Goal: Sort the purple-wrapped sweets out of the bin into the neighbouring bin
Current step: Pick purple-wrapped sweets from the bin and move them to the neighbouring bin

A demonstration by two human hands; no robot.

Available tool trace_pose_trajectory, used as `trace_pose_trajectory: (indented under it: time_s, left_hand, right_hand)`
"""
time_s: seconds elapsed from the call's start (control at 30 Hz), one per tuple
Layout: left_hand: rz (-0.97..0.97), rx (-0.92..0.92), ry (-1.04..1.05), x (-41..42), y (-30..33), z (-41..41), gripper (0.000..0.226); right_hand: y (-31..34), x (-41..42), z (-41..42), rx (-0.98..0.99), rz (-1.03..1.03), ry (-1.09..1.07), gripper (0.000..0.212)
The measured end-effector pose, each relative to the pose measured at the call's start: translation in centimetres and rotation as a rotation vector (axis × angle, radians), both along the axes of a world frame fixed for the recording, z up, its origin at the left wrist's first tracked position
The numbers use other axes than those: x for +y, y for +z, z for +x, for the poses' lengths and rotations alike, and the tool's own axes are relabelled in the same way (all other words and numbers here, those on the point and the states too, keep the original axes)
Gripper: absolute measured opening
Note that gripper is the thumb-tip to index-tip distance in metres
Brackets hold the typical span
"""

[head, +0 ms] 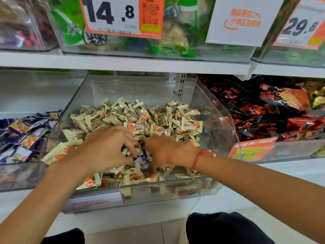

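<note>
Head camera looked down on a clear plastic bin (207,106) heaped with cream-wrapped sweets (139,117), their wrappers printed with orange and brown. Only a few purple-wrapped sweets (144,156) showed in it, purple and white foil peeking out low in the heap between the two hands, mostly buried under the cream ones. To the left stood the neighbouring bin (21,175), holding a pile of purple and white wrapped sweets (26,136). On the right another bin held black and red packets (255,110), with an orange price tag (253,149) on its front. Above, a white shelf (123,63) carried bins of green packets (70,23) behind a large price card (121,16).

Both forearms reached in from below. The left hand (107,147) lay palm down on the heap, fingers curled into the sweets near the purple foil; whether it gripped any I could not tell. The right hand (167,152), a red string bracelet (199,156) at its wrist, dug in just beside it, fingertips hidden among wrappers, so its grip could not be told either.
</note>
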State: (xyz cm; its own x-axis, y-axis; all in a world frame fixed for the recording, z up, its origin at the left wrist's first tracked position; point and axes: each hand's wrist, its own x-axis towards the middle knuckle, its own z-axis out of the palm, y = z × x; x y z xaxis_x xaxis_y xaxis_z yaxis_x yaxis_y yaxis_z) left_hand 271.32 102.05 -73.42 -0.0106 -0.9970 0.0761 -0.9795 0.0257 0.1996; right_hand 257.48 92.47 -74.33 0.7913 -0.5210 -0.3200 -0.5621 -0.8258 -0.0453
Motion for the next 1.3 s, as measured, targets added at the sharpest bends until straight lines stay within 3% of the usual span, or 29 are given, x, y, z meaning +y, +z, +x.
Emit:
trace_pose_trajectory:
  time_s: [0.23,0.5,0.67,0.8,0.9,1.0,1.17,1.3]
  left_hand:
    - [-0.03,0.007,-0.012,-0.1,-0.4,-0.2,0.016]
    - [-0.082,-0.006,-0.077,-0.2,-1.1,-0.8,0.019]
    - [-0.097,0.021,-0.195,-0.6,-0.7,-2.0,0.022]
    - [0.009,-0.176,-0.216,-2.1,-0.2,-3.5,0.022]
    - [0.103,-0.475,-0.147,-3.0,-0.1,-5.2,0.047]
    - [0.159,-0.558,-0.088,-3.5,-0.1,-6.6,0.051]
    - [0.143,-0.339,-0.008,-3.0,-1.0,-5.9,0.027]
    - [0.019,-0.058,0.044,-1.2,-0.3,-5.1,0.032]
  right_hand:
    - [1.8,-2.7,-5.2,0.066,0.027,-0.043,0.037]
    - [4.1,-1.3,-7.5,-0.487,0.716,-0.42,0.029]
    - [4.6,-0.3,-8.4,-0.755,0.916,-0.547,0.02]
    - [5.0,0.2,-9.1,-0.803,0.863,-0.555,0.014]
    - [4.9,0.4,-9.5,-0.783,0.84,-0.51,0.012]
    - [5.1,0.6,-10.0,-0.768,0.785,-0.461,0.014]
    - [5.3,0.7,-10.4,-0.746,0.76,-0.41,0.012]
    - [4.6,0.1,-9.8,-0.618,0.753,-0.415,0.018]
